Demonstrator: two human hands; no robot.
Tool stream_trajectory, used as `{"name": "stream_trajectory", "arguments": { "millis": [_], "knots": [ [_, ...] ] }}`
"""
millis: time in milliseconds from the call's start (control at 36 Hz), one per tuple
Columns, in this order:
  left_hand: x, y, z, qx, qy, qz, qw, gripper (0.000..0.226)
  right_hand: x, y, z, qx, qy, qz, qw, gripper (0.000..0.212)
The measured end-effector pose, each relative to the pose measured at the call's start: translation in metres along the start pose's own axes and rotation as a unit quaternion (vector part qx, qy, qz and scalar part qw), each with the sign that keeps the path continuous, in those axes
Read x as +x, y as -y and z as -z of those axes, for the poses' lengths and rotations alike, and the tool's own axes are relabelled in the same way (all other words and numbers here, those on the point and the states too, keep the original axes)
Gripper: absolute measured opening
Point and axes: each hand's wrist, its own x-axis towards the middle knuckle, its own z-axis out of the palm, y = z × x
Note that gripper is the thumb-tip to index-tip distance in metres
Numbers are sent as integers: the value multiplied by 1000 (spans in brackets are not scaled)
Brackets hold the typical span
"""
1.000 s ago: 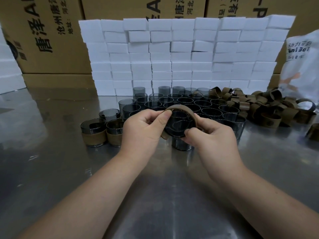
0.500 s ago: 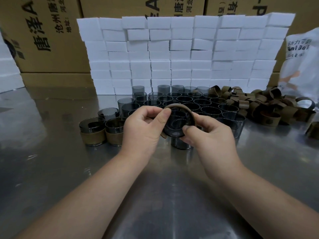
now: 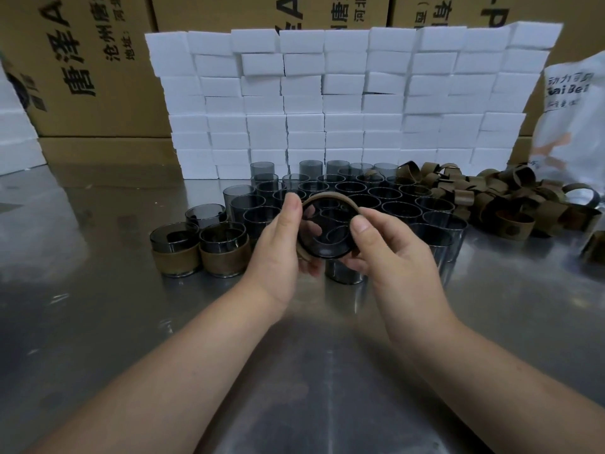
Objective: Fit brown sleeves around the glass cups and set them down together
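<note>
sleeved cups (image 3: 199, 249) left of bare cups (image 3: 386, 198), loose sleeves (image 3: 491, 198) right, boxes (image 3: 343, 103) behind

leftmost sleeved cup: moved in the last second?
No. The leftmost sleeved cup keeps its spot relative to the white block wall, beside its sleeved neighbour.

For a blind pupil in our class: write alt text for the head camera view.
The left hand and right hand hold a dark glass cup, a brown sleeve around it. Behind on the metal table: bare cups, two sleeved cups left, loose sleeves right, white blocks at the back.
</note>
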Motion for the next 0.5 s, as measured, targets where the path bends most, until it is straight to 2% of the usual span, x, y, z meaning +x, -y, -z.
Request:
{"name": "stream_trajectory", "arguments": {
  "millis": [56, 167, 194, 250, 306, 500],
  "knots": [
    [0, 0, -1, -7, -11, -11, 1000, 61, 0, -1, 0, 13, 1, -1, 1000, 70],
    [-1, 0, -1, 4, -18, -44, 999, 58, 4, -2, 0, 22, 24, -37, 999, 84],
    [-2, 0, -1, 12, -13, -53, 998, 55, 4, -3, 0, 26, 43, -43, 998, 77],
    [-4, 1, 0, 20, -6, -64, 998, 50, 4, -3, -1, 45, 82, -40, 995, 42],
    [-4, 1, 1, 24, -10, -71, 997, 47, 4, -3, -1, 64, 102, -35, 992, 33],
    [-3, 4, 2, 25, -12, -99, 995, 44, 3, -4, -1, 62, 102, -33, 992, 53]
  ]
}}
